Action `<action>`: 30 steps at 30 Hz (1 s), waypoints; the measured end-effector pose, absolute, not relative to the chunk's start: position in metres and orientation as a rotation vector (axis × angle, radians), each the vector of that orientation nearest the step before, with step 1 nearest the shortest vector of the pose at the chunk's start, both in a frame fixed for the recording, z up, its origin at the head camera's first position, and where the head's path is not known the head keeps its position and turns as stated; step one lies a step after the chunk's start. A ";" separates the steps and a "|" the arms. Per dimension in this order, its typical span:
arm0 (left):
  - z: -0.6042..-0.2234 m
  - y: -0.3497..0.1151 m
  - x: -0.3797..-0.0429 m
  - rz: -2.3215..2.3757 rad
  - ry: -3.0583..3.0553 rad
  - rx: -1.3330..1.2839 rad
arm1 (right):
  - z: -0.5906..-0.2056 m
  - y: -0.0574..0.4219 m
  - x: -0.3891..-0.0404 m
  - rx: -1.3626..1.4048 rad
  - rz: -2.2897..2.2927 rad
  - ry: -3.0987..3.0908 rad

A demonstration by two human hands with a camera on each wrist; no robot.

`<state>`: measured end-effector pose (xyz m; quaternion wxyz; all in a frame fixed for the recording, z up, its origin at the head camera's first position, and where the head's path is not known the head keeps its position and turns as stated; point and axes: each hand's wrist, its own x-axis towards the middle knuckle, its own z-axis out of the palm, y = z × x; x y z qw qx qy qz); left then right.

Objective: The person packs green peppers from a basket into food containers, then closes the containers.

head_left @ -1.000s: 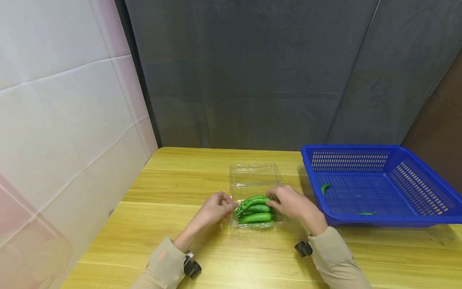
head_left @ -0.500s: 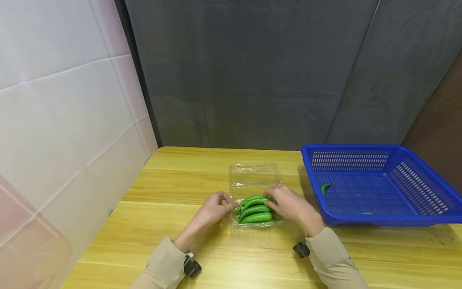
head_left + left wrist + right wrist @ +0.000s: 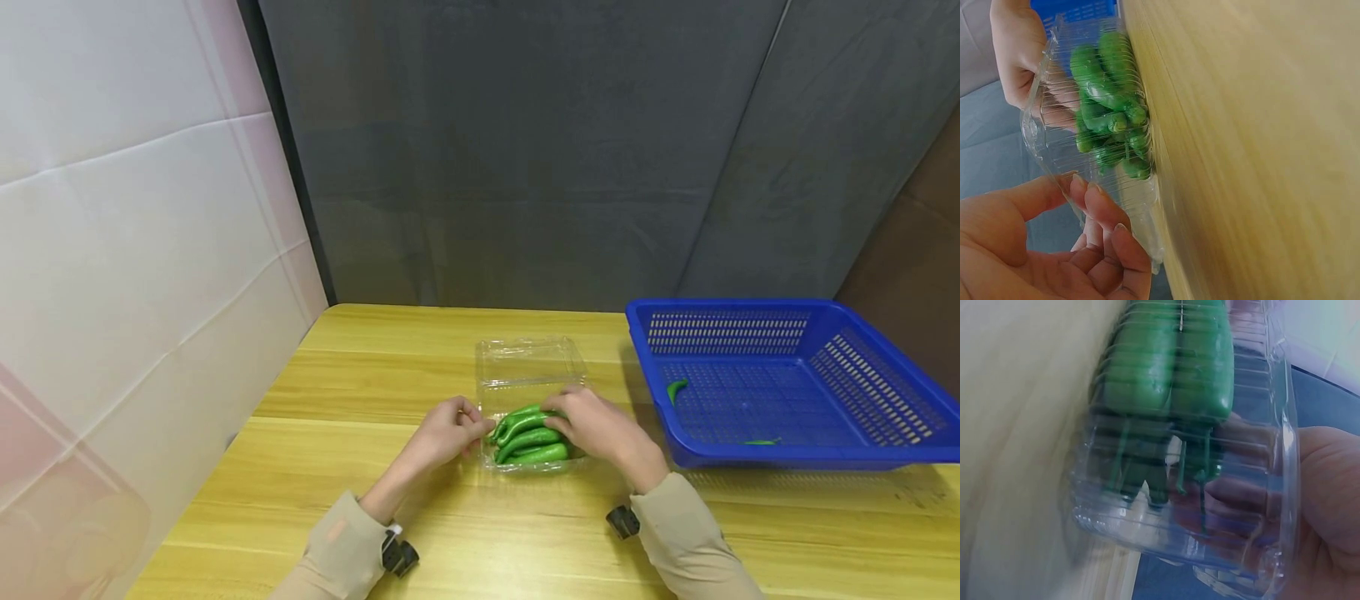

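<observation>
A clear plastic clamshell box lies on the table with its lid folded back, away from me. Several long green chili peppers are stacked side by side in its base. My left hand pinches the box's left rim between thumb and fingertips, as the left wrist view shows at the box edge. From the right, my right hand reaches over the rim and grips the stem end of an upper pepper. In the right wrist view its fingers show through the ribbed wall, beside the dark stems.
A blue slotted plastic basket stands at the right, close to my right forearm. Inside it lie a small curved green pepper and another green piece. The wooden table ends at a dark grey curtain.
My right hand has shifted slightly left with the peppers under it, which now lie closer together and at a slightly different slant. The left hand stays at the rim.
</observation>
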<state>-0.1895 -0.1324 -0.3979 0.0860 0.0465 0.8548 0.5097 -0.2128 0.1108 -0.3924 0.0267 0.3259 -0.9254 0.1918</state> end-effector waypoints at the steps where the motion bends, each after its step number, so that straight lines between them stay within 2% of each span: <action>1: -0.398 -0.132 -0.190 1.519 2.547 0.139 | -0.393 0.110 -0.213 1.005 0.593 -2.860; 30: -0.399 -0.134 -0.191 1.533 2.522 0.147 | -0.398 0.096 -0.207 0.912 0.621 -2.856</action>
